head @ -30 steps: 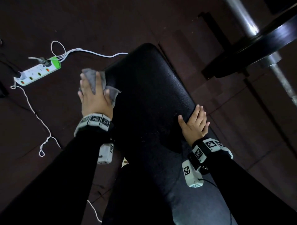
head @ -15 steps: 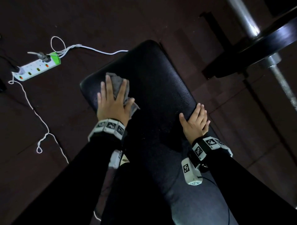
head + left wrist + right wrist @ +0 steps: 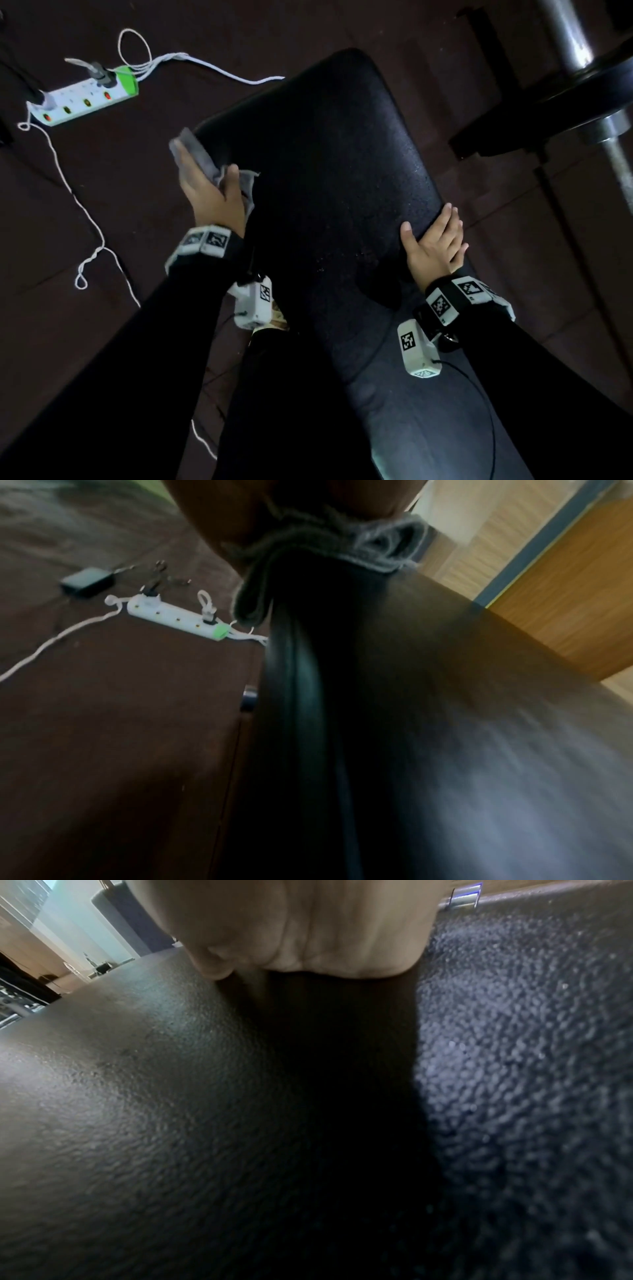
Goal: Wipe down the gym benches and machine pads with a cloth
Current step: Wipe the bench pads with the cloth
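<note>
The black padded bench point(image 3: 335, 164) runs up the middle of the head view. My left hand point(image 3: 207, 162) is at the pad's left edge and clasps a grey cloth point(image 3: 195, 149) over that edge, fingers down the side and thumb on top. The left wrist view shows the cloth point(image 3: 342, 545) bunched and draped over the bench edge point(image 3: 308, 669) under the hand. My right hand point(image 3: 435, 240) lies flat with straight fingers on the pad's right edge, holding nothing. In the right wrist view the palm point(image 3: 308, 934) rests on the textured pad point(image 3: 137, 1096).
A white power strip point(image 3: 85, 99) with plugs and a white cord point(image 3: 85, 212) lies on the dark floor left of the bench. A barbell bar point(image 3: 568, 41) with a black weight plate point(image 3: 548, 113) stands at the upper right. A black adapter point(image 3: 87, 581) sits beyond the strip.
My left hand slid the cloth right onto the pad's top, then back left over its side edge, where it now wraps the edge. The right hand has stayed in place.
</note>
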Demonstrator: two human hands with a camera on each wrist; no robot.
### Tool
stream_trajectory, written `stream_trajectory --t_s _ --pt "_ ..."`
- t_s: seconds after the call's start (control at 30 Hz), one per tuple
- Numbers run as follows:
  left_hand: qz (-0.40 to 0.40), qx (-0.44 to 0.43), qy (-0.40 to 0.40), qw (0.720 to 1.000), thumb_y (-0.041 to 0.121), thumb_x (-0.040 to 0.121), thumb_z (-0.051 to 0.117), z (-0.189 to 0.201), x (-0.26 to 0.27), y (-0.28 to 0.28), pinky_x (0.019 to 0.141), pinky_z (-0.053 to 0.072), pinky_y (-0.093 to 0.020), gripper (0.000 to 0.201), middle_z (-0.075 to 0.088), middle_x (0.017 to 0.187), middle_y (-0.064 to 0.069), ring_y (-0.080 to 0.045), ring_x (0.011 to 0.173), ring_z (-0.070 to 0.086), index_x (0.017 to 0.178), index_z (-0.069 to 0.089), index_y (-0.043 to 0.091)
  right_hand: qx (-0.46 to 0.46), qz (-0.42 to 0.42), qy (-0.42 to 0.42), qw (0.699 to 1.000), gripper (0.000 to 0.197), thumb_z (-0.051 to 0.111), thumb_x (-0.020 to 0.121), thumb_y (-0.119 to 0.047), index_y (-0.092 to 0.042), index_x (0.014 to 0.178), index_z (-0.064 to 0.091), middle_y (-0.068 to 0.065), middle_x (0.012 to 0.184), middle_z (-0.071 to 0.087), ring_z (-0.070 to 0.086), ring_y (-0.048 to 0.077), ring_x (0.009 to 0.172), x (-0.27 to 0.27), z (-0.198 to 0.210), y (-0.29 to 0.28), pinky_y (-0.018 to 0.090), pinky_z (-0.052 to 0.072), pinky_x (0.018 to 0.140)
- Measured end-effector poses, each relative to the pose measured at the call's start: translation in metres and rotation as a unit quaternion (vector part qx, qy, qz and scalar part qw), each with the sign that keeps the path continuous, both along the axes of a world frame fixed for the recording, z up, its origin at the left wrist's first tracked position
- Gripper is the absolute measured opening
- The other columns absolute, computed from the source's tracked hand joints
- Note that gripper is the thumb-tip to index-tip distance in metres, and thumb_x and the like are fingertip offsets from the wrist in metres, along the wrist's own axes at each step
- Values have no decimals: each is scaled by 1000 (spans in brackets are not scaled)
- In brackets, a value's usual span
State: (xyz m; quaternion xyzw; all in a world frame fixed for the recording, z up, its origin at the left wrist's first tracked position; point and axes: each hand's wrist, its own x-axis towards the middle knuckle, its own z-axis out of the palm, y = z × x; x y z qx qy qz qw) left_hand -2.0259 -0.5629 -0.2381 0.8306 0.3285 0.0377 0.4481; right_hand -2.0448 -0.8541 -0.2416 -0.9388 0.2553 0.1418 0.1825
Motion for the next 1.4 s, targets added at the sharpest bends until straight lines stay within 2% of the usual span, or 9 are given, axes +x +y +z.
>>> stream_trajectory --t_s 0.2,0.3,0.47,0.73,0.93,1.07,1.17,1.3,1.4 --pt "55 -102 69 991 39 94 52 4 -99 -70 96 12 3 80 19 156 -10 -20 137 25 151 1 21 -21 15 -24 999 86 44 85 -60 -16 150 9 6 156 13 9 25 144 -4 -4 1 54 4 113" --pt "47 -154 101 982 56 86 44 6 -129 -91 101 25 -13 86 16 157 -5 -19 138 28 150 -6 31 -36 18 -28 999 97 23 73 -72 -15 150 11 7 156 15 12 25 143 -5 -3 2 52 6 113" --pt "57 -171 122 976 65 81 43 2 -108 -72 109 35 -39 88 31 152 -10 -29 133 40 149 -5 35 -54 25 -29 998 80 48 90 -52 -13 150 11 9 156 15 13 27 143 -5 -3 2 53 8 113" --pt "107 -112 94 983 58 91 42 -8 -28 -21 86 34 -23 73 45 144 -7 -30 123 50 150 5 35 -52 24 -19 998 79 48 91 -49 -14 150 10 8 156 13 11 26 144 -3 0 4 52 6 114" --pt "115 -115 50 985 46 93 50 -3 -63 -57 107 25 -17 78 22 156 -7 -21 139 29 151 3 27 -34 23 3 999 80 47 91 -49 -14 150 6 7 157 9 7 25 144 -1 5 4 51 3 114" --pt "107 -128 62 984 40 92 54 2 -96 -87 95 13 8 82 13 157 -8 -2 134 18 151 -1 23 -13 16 18 1000 81 47 91 -49 -16 150 3 5 157 6 2 23 144 0 8 3 50 0 114" --pt "111 -117 74 984 42 90 57 1 -89 -84 89 11 12 86 15 156 -9 5 126 15 151 1 20 -2 10 26 1000 82 47 90 -50 -17 150 1 3 157 3 0 21 144 0 8 2 48 -3 114" --pt "100 -78 72 989 44 89 56 0 -52 -53 110 18 -12 85 19 155 -11 -17 141 22 151 5 14 4 14 30 999 85 45 88 -56 -20 150 -1 2 157 2 -1 20 144 -1 4 0 49 -3 114" --pt "74 -21 55 996 40 94 52 1 -8 -18 108 23 -24 77 22 153 -17 -29 139 27 151 9 12 4 16 30 999 96 28 75 -73 -20 150 -1 1 157 2 0 19 144 -3 2 1 48 -2 114"
